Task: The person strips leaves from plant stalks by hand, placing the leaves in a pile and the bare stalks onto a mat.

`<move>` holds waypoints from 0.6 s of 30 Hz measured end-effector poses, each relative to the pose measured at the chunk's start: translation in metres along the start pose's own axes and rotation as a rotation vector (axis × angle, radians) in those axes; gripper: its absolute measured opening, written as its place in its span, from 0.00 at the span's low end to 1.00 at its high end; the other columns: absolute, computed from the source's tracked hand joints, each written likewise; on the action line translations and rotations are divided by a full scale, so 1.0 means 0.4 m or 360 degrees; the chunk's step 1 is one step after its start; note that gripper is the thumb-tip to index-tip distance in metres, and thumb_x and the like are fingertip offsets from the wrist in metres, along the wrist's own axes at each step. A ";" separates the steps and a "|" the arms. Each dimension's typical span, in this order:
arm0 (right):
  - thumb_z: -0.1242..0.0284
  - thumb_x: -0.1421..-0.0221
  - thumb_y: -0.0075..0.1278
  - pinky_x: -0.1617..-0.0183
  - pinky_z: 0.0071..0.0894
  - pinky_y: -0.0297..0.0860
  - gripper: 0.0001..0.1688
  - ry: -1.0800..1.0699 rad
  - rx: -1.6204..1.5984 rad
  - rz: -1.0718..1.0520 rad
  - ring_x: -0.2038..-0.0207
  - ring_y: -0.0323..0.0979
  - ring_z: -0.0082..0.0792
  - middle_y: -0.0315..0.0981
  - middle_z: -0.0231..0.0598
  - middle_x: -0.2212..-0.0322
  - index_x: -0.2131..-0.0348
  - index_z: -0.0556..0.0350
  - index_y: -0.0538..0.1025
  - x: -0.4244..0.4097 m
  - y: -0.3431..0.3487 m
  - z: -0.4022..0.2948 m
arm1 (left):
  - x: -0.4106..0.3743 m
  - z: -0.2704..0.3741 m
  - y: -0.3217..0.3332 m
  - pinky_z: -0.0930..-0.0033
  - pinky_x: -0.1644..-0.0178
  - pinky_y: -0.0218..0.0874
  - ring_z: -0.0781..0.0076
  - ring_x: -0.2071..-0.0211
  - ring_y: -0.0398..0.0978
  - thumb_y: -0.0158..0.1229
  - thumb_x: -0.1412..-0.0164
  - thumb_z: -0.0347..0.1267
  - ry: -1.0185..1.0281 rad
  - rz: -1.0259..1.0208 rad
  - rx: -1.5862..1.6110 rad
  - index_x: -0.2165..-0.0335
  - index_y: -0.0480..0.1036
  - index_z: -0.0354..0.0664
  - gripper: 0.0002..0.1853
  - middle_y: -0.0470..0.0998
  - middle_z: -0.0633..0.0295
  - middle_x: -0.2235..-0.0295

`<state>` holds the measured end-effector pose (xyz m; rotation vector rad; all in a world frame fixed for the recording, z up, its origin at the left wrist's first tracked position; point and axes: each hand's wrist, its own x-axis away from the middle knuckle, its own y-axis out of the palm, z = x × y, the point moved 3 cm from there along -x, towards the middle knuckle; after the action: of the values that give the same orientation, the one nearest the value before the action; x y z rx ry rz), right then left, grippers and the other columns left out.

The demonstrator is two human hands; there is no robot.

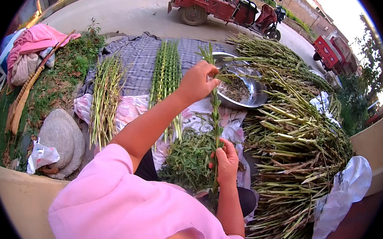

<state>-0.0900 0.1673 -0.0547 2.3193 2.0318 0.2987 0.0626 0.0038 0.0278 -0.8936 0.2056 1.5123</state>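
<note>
A green sesame stalk [215, 116] with pods stands upright between my two hands. My left hand [200, 82] pinches it near its leafy top, beside the rim of a steel basin [258, 99]. Lower down, my right hand [227, 159] grips the same stalk. Plucked green leaves [189, 155] lie heaped on the cloth below. Bits of dry plant matter [235, 88] are in the basin. Left of my hands, a row of green pod-bearing stalks [165, 72] lies on the checked cloth [136, 50], and a bundle of thinner, partly brown stalks [106, 104] lies farther left.
A large heap of cut stalks [291, 152] lies to the right, with a white plastic sheet [341, 197] at its edge. A grey stone [60, 137], a white plastic bag [42, 156] and a straw broom [23, 104] are at left. A red cargo tricycle [215, 6] stands beyond the cloth.
</note>
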 end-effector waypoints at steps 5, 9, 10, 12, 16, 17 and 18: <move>0.78 0.49 0.38 0.84 0.18 0.62 0.16 -0.0017 0.0069 -0.0025 0.81 0.61 0.19 0.63 0.32 0.79 0.58 0.59 0.65 0.004 0.010 -0.007 | 0.030 -0.024 0.011 0.75 0.72 0.58 0.74 0.77 0.65 0.55 0.59 0.22 -0.0070 0.0047 0.0101 0.77 0.69 0.36 0.05 0.66 0.63 0.78; 0.78 0.50 0.38 0.84 0.17 0.61 0.16 -0.0007 0.0017 -0.0012 0.79 0.61 0.17 0.62 0.30 0.78 0.58 0.57 0.65 0.001 0.006 -0.001 | 0.050 -0.004 0.003 0.77 0.74 0.57 0.77 0.78 0.64 0.54 0.58 0.20 0.0089 0.0137 0.0171 0.77 0.68 0.36 0.05 0.66 0.63 0.78; 0.78 0.50 0.38 0.84 0.17 0.61 0.16 0.0010 0.0000 -0.0014 0.78 0.61 0.16 0.61 0.29 0.78 0.58 0.56 0.65 0.001 0.005 0.000 | 0.057 0.002 0.001 0.78 0.74 0.57 0.78 0.78 0.64 0.54 0.58 0.20 0.0137 0.0162 0.0194 0.77 0.67 0.36 0.05 0.66 0.63 0.79; 0.77 0.50 0.38 0.84 0.17 0.60 0.16 0.0014 -0.0034 -0.0015 0.79 0.61 0.17 0.61 0.30 0.78 0.58 0.56 0.65 -0.001 0.008 0.000 | 0.065 0.000 -0.005 0.79 0.75 0.56 0.81 0.79 0.63 0.54 0.56 0.20 0.0055 0.0161 0.0305 0.77 0.67 0.37 0.04 0.66 0.66 0.79; 0.77 0.49 0.37 0.84 0.19 0.61 0.16 0.0112 -0.0127 -0.0063 0.79 0.61 0.19 0.62 0.33 0.78 0.58 0.58 0.65 0.003 0.008 -0.008 | 0.088 -0.024 -0.002 0.82 0.76 0.55 0.87 0.79 0.61 0.54 0.53 0.22 -0.0182 0.0160 0.0504 0.77 0.67 0.39 0.03 0.65 0.71 0.79; 0.77 0.49 0.36 0.84 0.19 0.61 0.16 0.0114 -0.0173 -0.0071 0.81 0.61 0.20 0.63 0.34 0.79 0.58 0.58 0.65 0.002 0.008 -0.008 | 0.085 -0.028 -0.013 0.83 0.76 0.54 0.88 0.80 0.60 0.54 0.52 0.23 -0.0147 0.0296 0.0492 0.76 0.67 0.39 0.03 0.65 0.72 0.79; 0.77 0.49 0.35 0.84 0.20 0.61 0.16 0.0116 -0.0220 -0.0081 0.83 0.61 0.21 0.63 0.35 0.80 0.59 0.59 0.65 0.002 0.009 -0.007 | 0.076 -0.035 -0.026 0.83 0.76 0.54 0.88 0.80 0.60 0.54 0.52 0.23 -0.0112 0.0433 0.0478 0.76 0.67 0.39 0.03 0.65 0.72 0.79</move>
<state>-0.0869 0.1673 -0.0515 2.2032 2.0275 0.5108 0.0811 0.0203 0.0030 -0.5878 0.5051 1.7052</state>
